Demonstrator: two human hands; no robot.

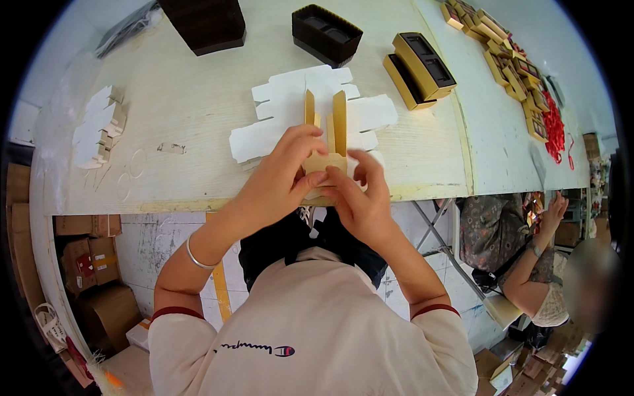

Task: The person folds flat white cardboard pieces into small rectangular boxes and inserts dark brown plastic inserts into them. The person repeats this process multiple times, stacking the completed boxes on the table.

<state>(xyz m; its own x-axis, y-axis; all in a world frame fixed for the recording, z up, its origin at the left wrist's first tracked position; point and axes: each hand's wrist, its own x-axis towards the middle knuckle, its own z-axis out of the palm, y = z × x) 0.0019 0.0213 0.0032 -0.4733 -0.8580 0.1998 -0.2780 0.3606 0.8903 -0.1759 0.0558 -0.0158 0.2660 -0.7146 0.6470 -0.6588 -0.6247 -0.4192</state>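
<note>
A gold cardboard box (339, 122), partly folded with two side walls upright, stands near the table's front edge. My left hand (290, 162) curls round its left side, thumb pressed at the near end. From the right, my right hand (362, 190) pinches the same near end, its fingers bent. Beneath and behind the box lie flat white carton blanks (254, 140) with cut flaps, spread on the table. What the fingertips grip at the near flap is partly hidden.
Beyond the blanks are stacked black plastic trays (327, 36), a dark brown stack (206, 26) and two gold boxes with black inserts (422, 66). White folded cartons (99, 129) sit at left. Finished gold boxes (518, 76) and red ribbon (555, 129) lie far right, near another person (538, 270).
</note>
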